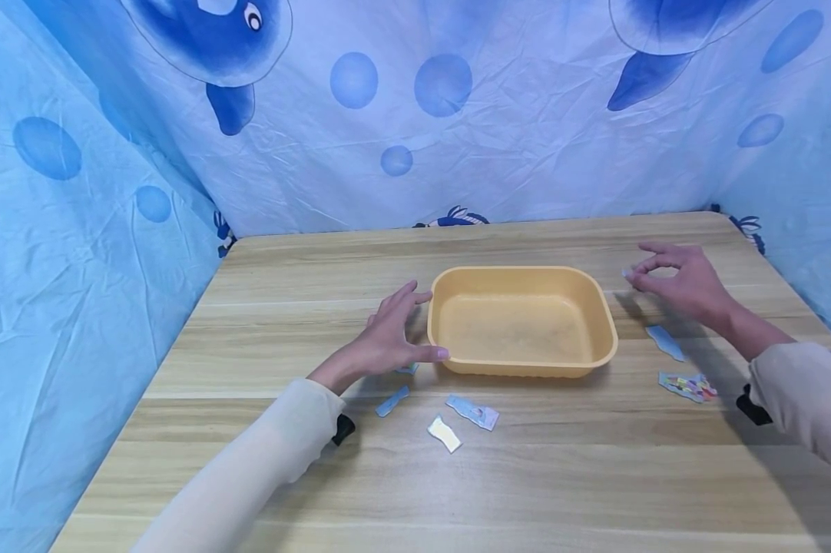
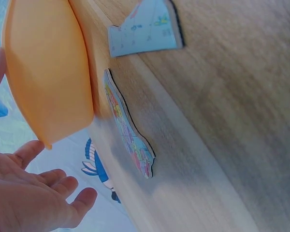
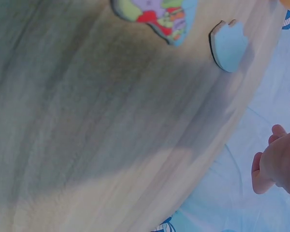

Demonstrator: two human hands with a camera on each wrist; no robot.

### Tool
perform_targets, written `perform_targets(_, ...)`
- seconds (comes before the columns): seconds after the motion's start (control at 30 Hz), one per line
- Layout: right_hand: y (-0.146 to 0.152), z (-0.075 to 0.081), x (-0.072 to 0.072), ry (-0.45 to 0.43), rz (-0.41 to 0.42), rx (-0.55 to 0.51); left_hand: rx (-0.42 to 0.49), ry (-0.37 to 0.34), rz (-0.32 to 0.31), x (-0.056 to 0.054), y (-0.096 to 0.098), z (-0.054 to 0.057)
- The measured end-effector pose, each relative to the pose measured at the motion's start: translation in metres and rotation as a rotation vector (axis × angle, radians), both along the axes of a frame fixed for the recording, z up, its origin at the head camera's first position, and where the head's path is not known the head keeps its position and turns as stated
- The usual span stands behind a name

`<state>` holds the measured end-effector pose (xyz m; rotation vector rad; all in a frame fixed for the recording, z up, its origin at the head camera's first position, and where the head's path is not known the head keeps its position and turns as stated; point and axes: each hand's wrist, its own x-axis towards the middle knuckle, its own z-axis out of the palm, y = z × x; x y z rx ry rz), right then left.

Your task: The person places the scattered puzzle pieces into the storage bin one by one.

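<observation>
A light orange plastic basin stands on the wooden table with nothing inside it. My left hand is at its left end, fingers spread, with the thumb at the near rim and the index fingertip at the far corner. Beyond the basin's right end, my right hand is raised over the table and pinches a small light blue puzzle piece between thumb and index finger. Most of that piece is hidden by the fingertips. Below this hand lie a plain blue puzzle piece and a colourful puzzle piece.
In front of the basin lie a pale puzzle piece, a long printed piece and a narrow blue piece. Another piece shows partly under the left hand. A blue patterned curtain hangs behind the table and along its sides.
</observation>
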<state>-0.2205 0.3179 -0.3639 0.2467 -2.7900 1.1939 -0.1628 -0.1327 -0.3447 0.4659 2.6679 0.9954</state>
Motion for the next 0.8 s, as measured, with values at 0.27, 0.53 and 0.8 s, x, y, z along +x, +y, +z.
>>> perform_targets(0.27, 0.001, 0.007, -0.002, -0.011, -0.026, -0.014, -0.005, -0.016, 0.01, -0.001, 0.001, 0.0)
perform_targets(0.53, -0.005, 0.019, -0.003, 0.002, -0.038, -0.036, -0.007, -0.026, 0.005, -0.003, 0.001, 0.001)
perform_targets(0.8, -0.021, 0.03, -0.003, -0.035, -0.026, -0.06, 0.007, -0.037, 0.004, -0.003, 0.0, 0.001)
